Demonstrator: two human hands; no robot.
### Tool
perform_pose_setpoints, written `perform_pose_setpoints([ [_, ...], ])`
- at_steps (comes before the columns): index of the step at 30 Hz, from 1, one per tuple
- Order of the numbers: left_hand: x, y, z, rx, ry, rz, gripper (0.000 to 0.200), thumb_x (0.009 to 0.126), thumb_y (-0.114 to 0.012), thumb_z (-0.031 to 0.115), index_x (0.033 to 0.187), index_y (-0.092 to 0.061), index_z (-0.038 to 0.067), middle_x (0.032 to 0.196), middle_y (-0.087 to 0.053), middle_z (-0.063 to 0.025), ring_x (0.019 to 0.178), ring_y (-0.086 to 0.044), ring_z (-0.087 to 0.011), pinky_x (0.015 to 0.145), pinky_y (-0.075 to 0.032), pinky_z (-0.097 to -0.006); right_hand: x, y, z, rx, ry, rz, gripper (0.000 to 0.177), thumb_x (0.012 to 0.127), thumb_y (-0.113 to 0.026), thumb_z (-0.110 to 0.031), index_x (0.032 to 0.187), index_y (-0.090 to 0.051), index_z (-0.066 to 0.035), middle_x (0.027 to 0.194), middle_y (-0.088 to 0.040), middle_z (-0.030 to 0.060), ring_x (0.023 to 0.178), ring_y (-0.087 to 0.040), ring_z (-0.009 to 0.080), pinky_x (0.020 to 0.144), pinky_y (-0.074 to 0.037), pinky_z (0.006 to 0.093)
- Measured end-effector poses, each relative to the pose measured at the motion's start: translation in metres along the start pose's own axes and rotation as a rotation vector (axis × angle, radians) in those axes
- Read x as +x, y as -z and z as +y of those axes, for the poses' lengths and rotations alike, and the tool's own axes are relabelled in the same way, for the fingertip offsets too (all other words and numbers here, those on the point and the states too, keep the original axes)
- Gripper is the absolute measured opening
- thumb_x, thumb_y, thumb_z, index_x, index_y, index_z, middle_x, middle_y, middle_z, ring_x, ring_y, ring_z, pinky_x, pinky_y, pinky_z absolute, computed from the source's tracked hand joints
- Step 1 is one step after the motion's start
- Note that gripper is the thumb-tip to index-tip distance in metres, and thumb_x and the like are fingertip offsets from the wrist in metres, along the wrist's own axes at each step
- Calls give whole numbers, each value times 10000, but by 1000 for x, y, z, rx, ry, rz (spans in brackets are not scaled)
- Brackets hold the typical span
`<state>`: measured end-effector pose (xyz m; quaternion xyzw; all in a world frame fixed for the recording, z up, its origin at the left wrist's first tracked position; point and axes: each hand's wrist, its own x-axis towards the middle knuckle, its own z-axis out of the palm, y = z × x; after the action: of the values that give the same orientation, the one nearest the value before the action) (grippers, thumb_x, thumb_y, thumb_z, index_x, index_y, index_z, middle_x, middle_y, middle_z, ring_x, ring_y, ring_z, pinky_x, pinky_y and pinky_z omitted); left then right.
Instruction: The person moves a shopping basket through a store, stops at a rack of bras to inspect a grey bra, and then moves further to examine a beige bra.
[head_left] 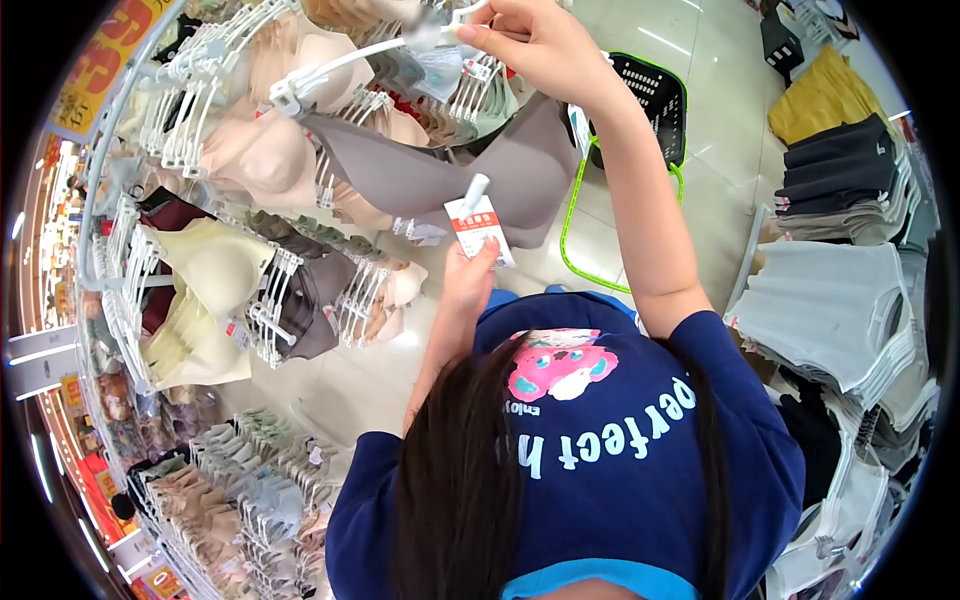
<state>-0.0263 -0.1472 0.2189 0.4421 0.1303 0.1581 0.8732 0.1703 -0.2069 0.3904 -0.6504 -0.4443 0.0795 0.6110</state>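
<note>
A grey-brown bra hangs from a white plastic hanger in front of my body. My right hand is raised at the top, its thumb and fingers closed on the hanger near its hook. Lower down, my left hand pinches the lower part of a red and white paper tag that lies over the bra. A small white cylindrical piece sits just above the tag.
At the left, racks hold beige bras, pale yellow bras and more hangers. A black basket with green handles stands on the tiled floor beyond my right arm. Folded dark garments and light grey garments hang at the right.
</note>
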Motion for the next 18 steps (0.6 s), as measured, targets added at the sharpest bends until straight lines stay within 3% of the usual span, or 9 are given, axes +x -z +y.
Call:
perform_pose_setpoints([
  [4, 4, -8, 22, 111, -133, 76, 120, 796, -543, 121, 882, -532, 38, 797, -528, 17, 719, -464, -46, 656, -369, -205, 27, -18, 11, 86, 0, -96, 155, 783, -542, -152, 771, -535, 3, 571, -485, 4, 524, -408, 51, 469, -336, 212],
  [7, 7, 0, 31, 163, -185, 122, 145, 797, -547, 135, 893, -535, 28, 777, -524, 24, 705, -454, -42, 639, -365, -202, 41, -31, 18, 132, 6, -158, 176, 779, -555, -174, 800, -548, 0, 608, -510, -2, 559, -427, 42, 501, -344, 194],
  [8, 8, 5, 34, 155, -168, 138, 208, 749, -602, 130, 909, -534, 15, 785, -534, 13, 738, -481, -58, 672, -377, -199, 44, -36, 16, 119, -14, -184, 198, 767, -572, -189, 820, -556, 1, 634, -529, -8, 582, -442, 34, 527, -353, 182],
  [11, 1, 38, 55, 382, 105, -194, 318, 686, -647, 104, 957, -512, 6, 810, -551, -6, 793, -509, -81, 732, -387, -213, 53, -59, 23, 170, 56, -134, 258, 689, -663, -194, 823, -555, -2, 657, -527, -33, 583, -431, 8, 498, -307, 165],
  [12, 3, 38, 63, 273, 103, -249, 459, 635, -672, 86, 1040, -471, 9, 908, -545, -39, 879, -504, -98, 782, -388, -244, 59, -60, 30, 160, 34, -216, 249, 678, -671, -188, 812, -555, -12, 645, -514, -38, 578, -422, 9, 495, -296, 164],
  [14, 7, 34, 77, 270, -68, -193, 548, 668, -626, 84, 1152, -379, 14, 1026, -496, -52, 952, -478, -137, 824, -371, -284, 69, -66, 35, 216, 14, -316, 225, 647, -691, -175, 762, -550, -43, 593, -443, -64, 550, -373, 14, 493, -273, 164],
  [15, 12, 36, 82, 224, -89, -141, 545, 679, -601, 69, 1166, -363, 13, 1045, -490, -60, 966, -475, -155, 838, -362, -297, 72, -77, 34, 279, 73, -257, 225, 624, -697, -161, 665, -494, -72, 573, -382, -78, 540, -340, 17, 481, -248, 173],
  [18, 35, 54, 92, 81, -19, -31, 507, 706, -550, 38, 1173, -358, 6, 1063, -488, -68, 982, -472, -173, 851, -356, -316, 84, -88, 50, 290, 64, -214, 225, 650, -680, -157, 629, -472, -77, 609, -437, -77, 576, -372, 2, 503, -279, 168],
])
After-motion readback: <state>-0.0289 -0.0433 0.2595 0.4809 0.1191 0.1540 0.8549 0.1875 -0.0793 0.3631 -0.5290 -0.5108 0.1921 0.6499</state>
